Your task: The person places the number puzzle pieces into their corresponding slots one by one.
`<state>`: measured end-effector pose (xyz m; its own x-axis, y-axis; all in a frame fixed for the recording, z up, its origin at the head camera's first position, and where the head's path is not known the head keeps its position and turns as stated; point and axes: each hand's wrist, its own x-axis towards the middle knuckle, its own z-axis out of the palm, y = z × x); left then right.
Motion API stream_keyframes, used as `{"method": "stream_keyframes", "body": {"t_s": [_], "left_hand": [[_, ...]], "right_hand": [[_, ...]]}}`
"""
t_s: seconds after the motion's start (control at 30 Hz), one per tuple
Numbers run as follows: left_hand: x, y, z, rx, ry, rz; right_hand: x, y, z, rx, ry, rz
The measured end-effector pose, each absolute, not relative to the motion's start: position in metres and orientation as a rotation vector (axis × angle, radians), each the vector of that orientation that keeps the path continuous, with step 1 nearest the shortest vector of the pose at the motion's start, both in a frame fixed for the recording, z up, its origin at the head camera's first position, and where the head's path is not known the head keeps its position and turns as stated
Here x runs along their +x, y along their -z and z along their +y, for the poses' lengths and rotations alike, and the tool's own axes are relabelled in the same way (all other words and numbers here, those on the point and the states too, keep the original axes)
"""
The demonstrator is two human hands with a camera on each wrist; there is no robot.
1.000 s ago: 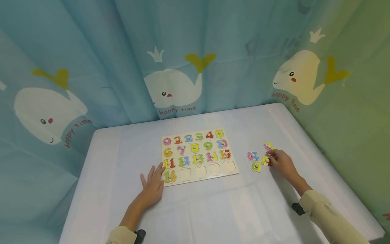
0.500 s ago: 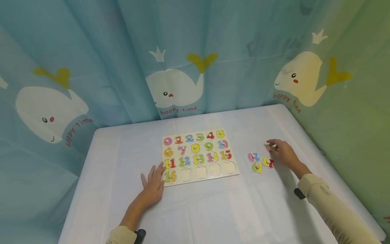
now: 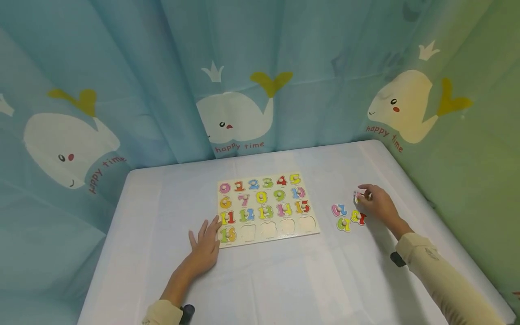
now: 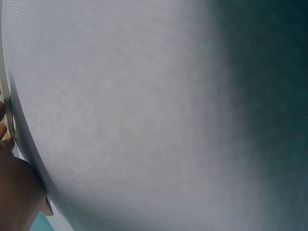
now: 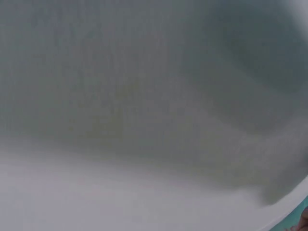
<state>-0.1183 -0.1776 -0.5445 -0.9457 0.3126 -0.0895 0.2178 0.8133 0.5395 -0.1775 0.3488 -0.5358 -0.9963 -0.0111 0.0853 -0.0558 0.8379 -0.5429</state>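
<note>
We had the R hand pinching a loose number piece at its fingertips, three more pieces just below-left. L hand lay flat, fingers straight, touching the puzzle board edge. Pick-up step, we judged; next needs lifting w/o slip to an empty slot.

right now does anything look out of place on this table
Yes: four slots in the puzzle board's bottom row are empty, and loose number pieces lie scattered on the cloth beside the right hand.

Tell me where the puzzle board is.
In the head view, the puzzle board lies mid-table, the left hand resting flat at its near-left corner; three loose number pieces lie to its right.
</note>
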Motion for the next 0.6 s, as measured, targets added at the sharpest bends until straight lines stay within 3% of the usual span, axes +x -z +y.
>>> {"method": "stream_keyframes", "body": {"t_s": [0.4,0.6], "left_hand": [[-0.119,0.544,-0.180,0.412,-0.794,2.818],[-0.120,0.544,-0.179,0.431,-0.786,2.814]], "right_hand": [[-0.168,0.524,0.250,0.083,-0.898,-2.832],[-0.161,0.521,0.187,0.272,-0.861,-2.839]]}}
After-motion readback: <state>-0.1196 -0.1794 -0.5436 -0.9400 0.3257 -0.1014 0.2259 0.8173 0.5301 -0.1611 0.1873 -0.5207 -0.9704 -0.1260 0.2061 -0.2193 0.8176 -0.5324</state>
